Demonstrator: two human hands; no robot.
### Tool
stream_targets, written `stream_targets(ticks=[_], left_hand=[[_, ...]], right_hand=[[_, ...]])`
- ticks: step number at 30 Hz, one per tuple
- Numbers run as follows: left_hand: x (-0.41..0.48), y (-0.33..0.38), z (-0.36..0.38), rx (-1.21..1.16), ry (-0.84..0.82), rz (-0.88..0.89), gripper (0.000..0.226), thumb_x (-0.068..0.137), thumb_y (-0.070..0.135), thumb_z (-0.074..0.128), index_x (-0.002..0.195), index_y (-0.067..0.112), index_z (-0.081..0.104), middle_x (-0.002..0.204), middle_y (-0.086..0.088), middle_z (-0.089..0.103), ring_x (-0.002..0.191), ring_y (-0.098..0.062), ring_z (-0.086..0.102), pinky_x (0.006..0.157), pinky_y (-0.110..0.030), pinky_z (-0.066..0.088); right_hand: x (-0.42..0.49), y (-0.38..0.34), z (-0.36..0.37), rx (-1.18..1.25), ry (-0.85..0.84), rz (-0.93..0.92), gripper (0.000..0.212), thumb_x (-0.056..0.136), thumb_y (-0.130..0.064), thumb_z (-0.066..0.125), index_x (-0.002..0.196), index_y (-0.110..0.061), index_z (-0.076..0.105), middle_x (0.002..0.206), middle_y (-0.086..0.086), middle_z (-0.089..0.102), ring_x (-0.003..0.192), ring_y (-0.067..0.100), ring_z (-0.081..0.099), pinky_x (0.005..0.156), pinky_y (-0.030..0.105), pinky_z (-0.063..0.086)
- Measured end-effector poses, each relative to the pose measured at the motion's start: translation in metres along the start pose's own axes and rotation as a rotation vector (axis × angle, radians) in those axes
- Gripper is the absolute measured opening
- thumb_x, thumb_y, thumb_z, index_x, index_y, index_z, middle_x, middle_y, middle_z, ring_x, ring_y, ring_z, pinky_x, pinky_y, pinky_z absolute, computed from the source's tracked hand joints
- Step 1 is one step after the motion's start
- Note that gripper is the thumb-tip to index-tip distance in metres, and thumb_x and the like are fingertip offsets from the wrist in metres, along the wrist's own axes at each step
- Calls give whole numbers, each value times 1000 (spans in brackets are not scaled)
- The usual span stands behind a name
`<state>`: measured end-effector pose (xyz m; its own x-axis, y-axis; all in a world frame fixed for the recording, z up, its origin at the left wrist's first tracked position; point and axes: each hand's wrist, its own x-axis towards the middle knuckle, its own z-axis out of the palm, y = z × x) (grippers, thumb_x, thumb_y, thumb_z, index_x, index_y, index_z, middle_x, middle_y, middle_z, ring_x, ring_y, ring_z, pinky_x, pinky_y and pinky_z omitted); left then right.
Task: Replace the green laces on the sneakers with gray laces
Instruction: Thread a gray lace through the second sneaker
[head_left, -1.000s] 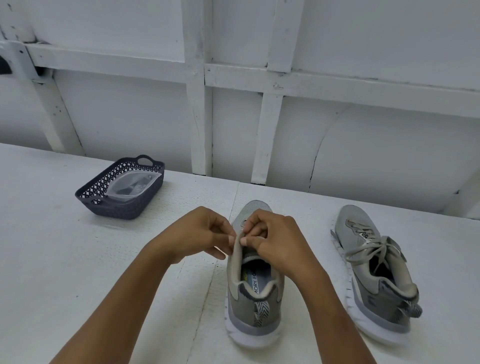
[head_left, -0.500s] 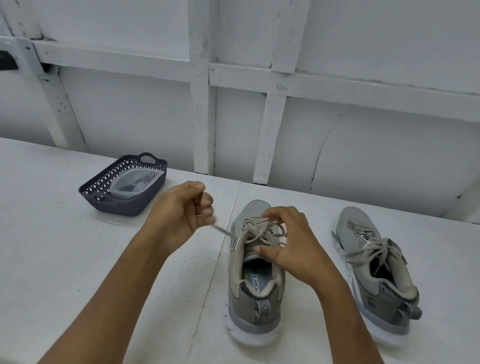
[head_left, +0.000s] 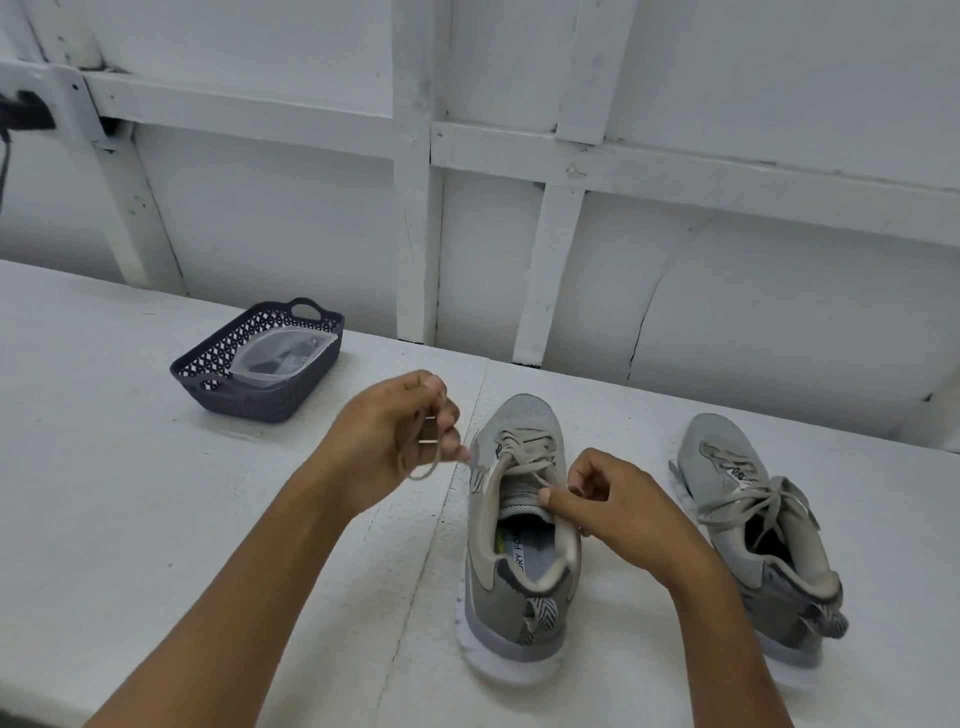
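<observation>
**two hands, two sneakers, one basket**

on the white table (head_left: 104, 467), one dark basket (head_left: 270, 402) holding one clear bag (head_left: 280, 353) sits at left. the left hand (head_left: 384, 436) pinches a loose loop of lace (head_left: 422, 475) beside the first sneaker (head_left: 524, 415). the right hand (head_left: 618, 504), fingers curled, sets its thumb on that sneaker's lacing at the tongue; whether it grips cannot be told. the second sneaker (head_left: 722, 441), laced and tied, stands at right.

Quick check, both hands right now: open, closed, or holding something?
Left hand: grips a loose loop of the lace.
Right hand: seems to pinch the same lace at the near sneaker.
</observation>
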<state>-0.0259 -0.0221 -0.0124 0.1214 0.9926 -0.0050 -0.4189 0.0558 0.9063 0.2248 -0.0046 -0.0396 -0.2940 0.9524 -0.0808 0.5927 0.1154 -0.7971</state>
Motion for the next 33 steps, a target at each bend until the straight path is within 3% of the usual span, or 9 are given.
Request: stream_targets(ticks=[3,5,8,13,17,21,25,29,33], left_hand=[[3,-14,8,209,87,-23,19,100,17,52,83,9,50,75,-9,52,55,-17,45,58,-32,51],[4,-18,7,378,82,-12,16,97,20,61,92,7,53,79,-6,55,57,-16,45,58,-31,50],[2,-17,2,675,-43,-99,20,93,24,67,102,8,59,81,-1,60,60,-13,44,53,-26,42],[2,-13,-2,1015,-214,-154,19,97,27,62,81,17,66,65,10,60,54,-1,45,51,-14,35],[8,-7,-6,1009,-288,-171,18,96,23,63,80,17,67,65,10,60,57,-2,48,54,-14,38],[22,-11,-11,975,-218,-145,18,97,27,63,88,15,72,83,0,73,78,-8,64,75,-23,51],[48,-26,-11,1061,-57,33,8,96,26,64,98,27,71,74,12,69,73,-4,64,75,-28,52],[61,-41,-2,1171,-163,51,11,95,29,65,104,31,71,76,11,68,67,3,61,65,-11,44],[68,-43,-9,1133,-132,49,9,96,27,64,100,30,72,75,9,69,68,-3,62,70,-25,51]], right_hand=[[0,-2,1,52,-42,-23,53,74,-62,73,75,-12,55,72,10,67,63,14,61,72,43,55],[-1,-5,0,144,-80,-35,52,80,-60,66,72,-10,55,63,6,61,61,13,58,70,37,54],[-1,-6,-5,277,-90,-58,36,90,-41,61,66,-15,55,60,-5,57,59,9,52,63,20,46],[6,4,-11,414,-100,-10,41,95,-12,61,54,-18,61,63,5,61,65,16,56,67,29,51],[11,8,-18,387,-140,38,42,91,5,58,53,-12,63,63,10,64,63,16,60,65,29,54],[22,2,-19,390,-105,55,28,91,-7,66,64,-13,66,71,7,68,68,13,64,64,28,54],[43,-1,-9,284,-16,-31,5,94,-13,65,92,-15,70,84,3,72,74,11,66,68,26,57],[62,1,-1,39,5,-84,17,90,-14,69,88,-30,73,83,-2,72,77,16,66,77,33,58],[69,3,-4,69,4,-75,17,90,-10,70,85,-26,74,77,-2,73,69,12,67,74,32,58]])
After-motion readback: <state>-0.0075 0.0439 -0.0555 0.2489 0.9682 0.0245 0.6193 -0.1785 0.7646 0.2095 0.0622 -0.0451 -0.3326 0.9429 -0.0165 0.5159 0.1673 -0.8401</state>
